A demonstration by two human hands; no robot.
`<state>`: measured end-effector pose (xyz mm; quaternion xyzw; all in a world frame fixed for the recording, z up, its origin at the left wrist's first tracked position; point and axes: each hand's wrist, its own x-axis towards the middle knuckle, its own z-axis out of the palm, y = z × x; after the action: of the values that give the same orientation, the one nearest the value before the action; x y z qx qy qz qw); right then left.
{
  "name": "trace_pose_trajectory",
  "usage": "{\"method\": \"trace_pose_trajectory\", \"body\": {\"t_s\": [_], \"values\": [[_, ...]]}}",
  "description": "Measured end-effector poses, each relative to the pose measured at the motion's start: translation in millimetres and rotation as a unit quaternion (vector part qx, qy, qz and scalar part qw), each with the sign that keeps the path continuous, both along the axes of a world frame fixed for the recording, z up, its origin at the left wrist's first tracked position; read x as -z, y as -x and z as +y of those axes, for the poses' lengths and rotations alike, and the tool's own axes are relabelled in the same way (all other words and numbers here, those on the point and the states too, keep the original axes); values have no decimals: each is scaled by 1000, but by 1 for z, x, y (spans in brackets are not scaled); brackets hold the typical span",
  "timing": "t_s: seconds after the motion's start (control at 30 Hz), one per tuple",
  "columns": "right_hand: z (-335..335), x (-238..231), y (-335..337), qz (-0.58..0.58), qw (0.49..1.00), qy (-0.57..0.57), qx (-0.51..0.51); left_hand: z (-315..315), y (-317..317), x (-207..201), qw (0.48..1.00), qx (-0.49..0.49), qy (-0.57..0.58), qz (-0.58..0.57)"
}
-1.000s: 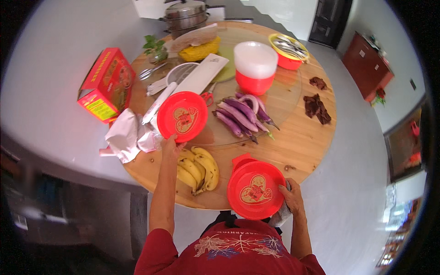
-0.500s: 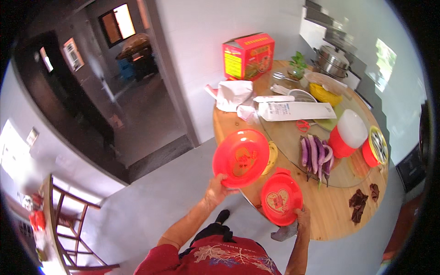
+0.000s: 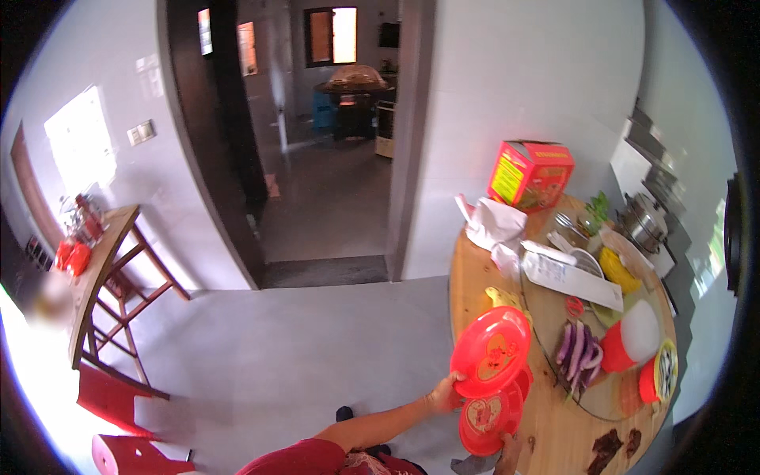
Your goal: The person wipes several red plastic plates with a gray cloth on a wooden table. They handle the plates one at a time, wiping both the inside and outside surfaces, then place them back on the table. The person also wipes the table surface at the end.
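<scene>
My left hand [image 3: 446, 393] is closed on the edge of a larger round red plastic plate [image 3: 483, 368] with a gold design inside. My right hand [image 3: 508, 450] grips the rim of a smaller red plate [image 3: 477, 431] bearing a heart design. The larger plate overlaps the upper part of the smaller one. Both are above the near-left edge of the round wooden table [image 3: 546, 435]. Just behind them, a yellow bunch of bananas [image 3: 503, 298] is partly covered. Purple eggplants [image 3: 580, 352] lie on the glass turntable to the right.
A red box [image 3: 530, 176], a white bag [image 3: 495, 223], a long white package [image 3: 571, 279], a red-and-white container [image 3: 633, 336] and a steel pot [image 3: 641, 222] crowd the table. Left stand a wooden side table [image 3: 119, 226] and a red chair [image 3: 119, 400]. A doorway opens ahead.
My view has turned left, so the table now appears farther right. The two plates, apart before, have come together and overlap. Both hands keep hold.
</scene>
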<state>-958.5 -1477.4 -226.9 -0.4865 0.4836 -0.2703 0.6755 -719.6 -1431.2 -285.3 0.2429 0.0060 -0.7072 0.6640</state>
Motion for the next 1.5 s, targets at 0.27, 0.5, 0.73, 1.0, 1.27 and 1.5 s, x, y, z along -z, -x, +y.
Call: {"method": "trace_pose_trajectory", "body": {"t_s": [0.27, 0.5, 0.73, 1.0, 1.27, 1.5], "values": [[89, -58, -104, 61, 984, 65, -154, 157, -62, -35, 980, -192, 42, 20], [216, -76, -258, 24, 931, 116, -344, 352, -161, -38, 921, -384, 65, 15], [386, -50, -451, -83, 852, 43, -515, 586, -229, -91, 792, -610, 23, -14], [594, -102, -611, -150, 661, 41, -734, 768, -274, -120, 611, -785, 85, -54], [789, -99, -762, -183, 542, 5, -820, 917, -343, -127, 449, -875, 118, -138], [951, -109, -824, -181, 440, 58, -878, 1028, -366, -151, 354, -922, 45, -148]]}}
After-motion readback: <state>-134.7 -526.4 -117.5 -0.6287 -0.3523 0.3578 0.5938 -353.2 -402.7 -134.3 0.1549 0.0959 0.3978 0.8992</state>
